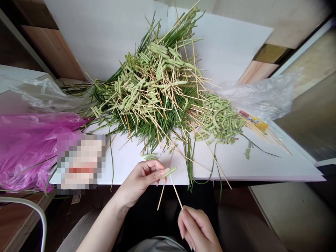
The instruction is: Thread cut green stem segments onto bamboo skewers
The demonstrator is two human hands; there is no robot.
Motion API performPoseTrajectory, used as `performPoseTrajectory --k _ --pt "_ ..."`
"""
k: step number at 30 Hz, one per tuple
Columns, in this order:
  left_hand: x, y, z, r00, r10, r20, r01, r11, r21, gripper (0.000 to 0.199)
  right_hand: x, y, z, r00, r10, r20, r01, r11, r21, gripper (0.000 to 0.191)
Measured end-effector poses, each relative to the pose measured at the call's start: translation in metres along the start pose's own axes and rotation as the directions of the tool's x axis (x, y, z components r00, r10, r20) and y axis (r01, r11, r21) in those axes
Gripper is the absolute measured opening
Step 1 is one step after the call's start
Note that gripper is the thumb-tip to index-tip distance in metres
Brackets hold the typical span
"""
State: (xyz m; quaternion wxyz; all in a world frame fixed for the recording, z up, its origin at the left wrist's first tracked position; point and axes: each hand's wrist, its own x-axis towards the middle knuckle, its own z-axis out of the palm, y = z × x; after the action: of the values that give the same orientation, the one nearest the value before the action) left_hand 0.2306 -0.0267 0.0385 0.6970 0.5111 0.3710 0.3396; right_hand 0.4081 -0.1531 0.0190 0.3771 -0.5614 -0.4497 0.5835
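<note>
Between the thumb and fingers of my left hand (149, 175) is a short pale green piece (172, 171) that looks like cut bean pod. My right hand (198, 225) pinches a thin wooden skewer (176, 192), whose upper end meets the underside of the green piece; I cannot tell whether it has gone in. Another thin stick (161, 197) slants down below my left fingers, partly hidden by them. Just beyond my hands, a large heap of skewers (168, 84), green pieces (131, 87) and long grass-like leaves (149, 133) covers the middle of the white table.
More cut green pieces (220, 119) are piled at the right, beside a bundle of skewers (258, 130) and a clear plastic bag (265, 94). On the left lie a pink plastic bag (31, 147) and a blurred-out packet (81, 164). Leaves and skewers overhang the table's front edge (162, 181).
</note>
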Motion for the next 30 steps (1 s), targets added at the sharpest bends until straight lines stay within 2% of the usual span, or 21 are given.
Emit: performPoseTrajectory --k 6,12,21,30 --pt "-0.002 0.002 0.0 1.0 -0.001 -0.006 0.002 1.0 0.009 0.028 0.0 -0.001 -0.001 1.0 0.006 0.011 -0.005 1.0 -0.031 0.065" --pt "-0.003 0.007 0.0 1.0 -0.002 0.023 0.001 0.999 0.039 0.024 0.002 0.0 -0.004 0.995 -0.099 -0.01 0.098 0.993 -0.072 0.063" --pt "-0.002 0.0 0.01 0.999 -0.033 0.031 0.033 0.999 -0.009 0.024 0.001 0.007 -0.006 0.993 -0.116 -0.004 0.115 0.988 -0.1 0.059" --pt "-0.003 0.001 0.012 0.998 -0.037 0.048 0.037 0.999 -0.001 0.027 0.005 0.019 -0.015 0.971 -0.24 0.013 0.238 0.954 -0.184 0.055"
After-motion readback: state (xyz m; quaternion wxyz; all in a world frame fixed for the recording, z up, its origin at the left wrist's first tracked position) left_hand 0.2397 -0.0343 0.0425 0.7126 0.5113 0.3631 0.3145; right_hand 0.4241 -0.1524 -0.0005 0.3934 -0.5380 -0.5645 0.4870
